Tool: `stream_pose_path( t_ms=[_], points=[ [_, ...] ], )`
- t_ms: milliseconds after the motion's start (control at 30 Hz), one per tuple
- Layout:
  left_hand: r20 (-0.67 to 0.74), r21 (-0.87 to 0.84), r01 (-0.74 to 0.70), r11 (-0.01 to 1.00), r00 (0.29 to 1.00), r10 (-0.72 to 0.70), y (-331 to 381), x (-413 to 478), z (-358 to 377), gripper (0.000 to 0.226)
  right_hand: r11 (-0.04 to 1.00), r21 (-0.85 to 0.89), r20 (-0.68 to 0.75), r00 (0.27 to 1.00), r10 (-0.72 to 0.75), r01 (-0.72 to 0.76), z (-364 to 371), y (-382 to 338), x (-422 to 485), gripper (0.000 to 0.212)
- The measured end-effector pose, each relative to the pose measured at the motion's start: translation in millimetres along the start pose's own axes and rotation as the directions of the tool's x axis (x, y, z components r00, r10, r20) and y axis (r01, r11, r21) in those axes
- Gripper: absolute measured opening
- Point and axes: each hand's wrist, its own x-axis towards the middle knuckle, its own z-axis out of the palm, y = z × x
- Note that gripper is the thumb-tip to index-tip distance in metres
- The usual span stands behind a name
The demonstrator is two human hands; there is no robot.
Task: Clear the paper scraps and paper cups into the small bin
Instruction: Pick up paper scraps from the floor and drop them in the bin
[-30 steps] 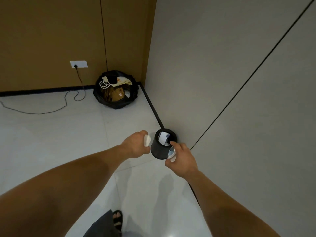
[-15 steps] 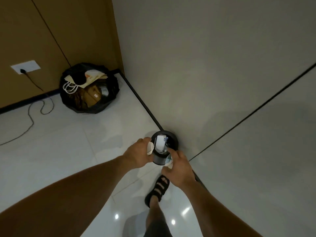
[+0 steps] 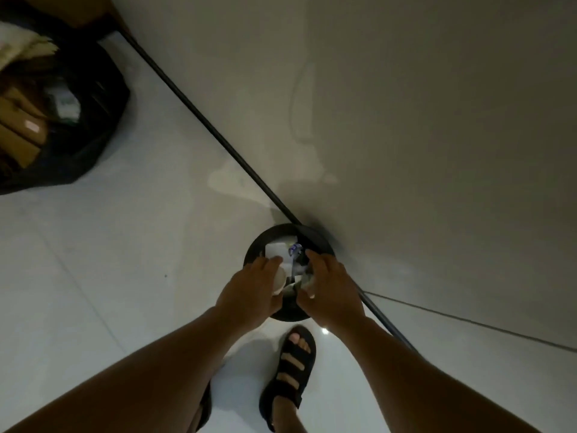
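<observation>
Head view, looking steeply down. At the foot of the grey wall, hard against the black skirting strip and standing on the white tiled floor: the small bin, black and round, mouth upward. Inside it, white paper scraps, one with a bluish mark near the far rim.

Right above the near half of the mouth, both hands, close together but not touching. In the left hand, a white paper cup, gripped with fingers curled round its side and held over the bin's near edge. In the right hand, fingers curled down over a crumpled pale piece. Possibly a second cup or a wad of paper, too dim and too covered by the palm to say which. Forefinger of that hand stretched forward over the scraps.

Below the hands, one foot in a black strapped sandal, toes just short of the bin.

Far to the upper left, well apart from the bin, a large black rubbish bag, open at the top, with brown cardboard boxes and some pale paper inside.
</observation>
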Motion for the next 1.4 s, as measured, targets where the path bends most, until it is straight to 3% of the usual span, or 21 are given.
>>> stream_pose_path(
  t_ms=[200, 300, 433, 567, 767, 933, 1200, 1400],
  points=[
    [0.011, 0.371, -0.212, 0.904, 0.975, 0.224, -52, 59, 72, 0.073, 0.965, -0.255, -0.084, 0.993, -0.084, 0.060, 65, 53, 67, 0.080],
    [0.019, 0.411, -0.220, 0.885, 0.972, 0.233, -66, 60, 91, 0.075, 0.928, -0.362, -0.139, 0.979, -0.152, 0.093, 75, 64, 75, 0.076],
    [0.070, 0.394, -0.210, 0.895, 0.978, 0.199, -72, 51, 91, 0.077, 0.936, -0.344, -0.097, 0.989, -0.114, 0.074, 69, 63, 65, 0.080],
    [0.080, 0.409, -0.189, 0.893, 0.982, 0.171, -62, 39, 53, 0.083, 0.960, -0.280, -0.093, 0.996, -0.002, -0.024, 37, 42, 39, 0.083],
    [0.009, 0.416, -0.211, 0.884, 0.974, 0.228, -10, 13, -61, 0.086, 0.972, -0.212, -0.074, 0.994, 0.084, -0.098, -44, -22, -26, 0.080],
    [0.018, 0.334, -0.235, 0.913, 0.970, 0.243, 42, -37, -146, 0.084, 0.974, -0.106, -0.154, 0.971, 0.185, -0.202, -114, -90, -90, 0.078],
    [0.156, 0.417, -0.412, 0.810, 0.910, 0.383, 115, -145, -228, 0.081, 0.887, 0.080, -0.315, 0.833, 0.456, -0.455, -166, -181, -248, 0.080],
    [0.334, 0.425, -0.631, 0.649, 0.776, 0.536, 210, -208, -231, 0.080, 0.735, 0.258, -0.436, 0.604, 0.668, -0.627, -182, -190, -390, 0.077]
  ],
)
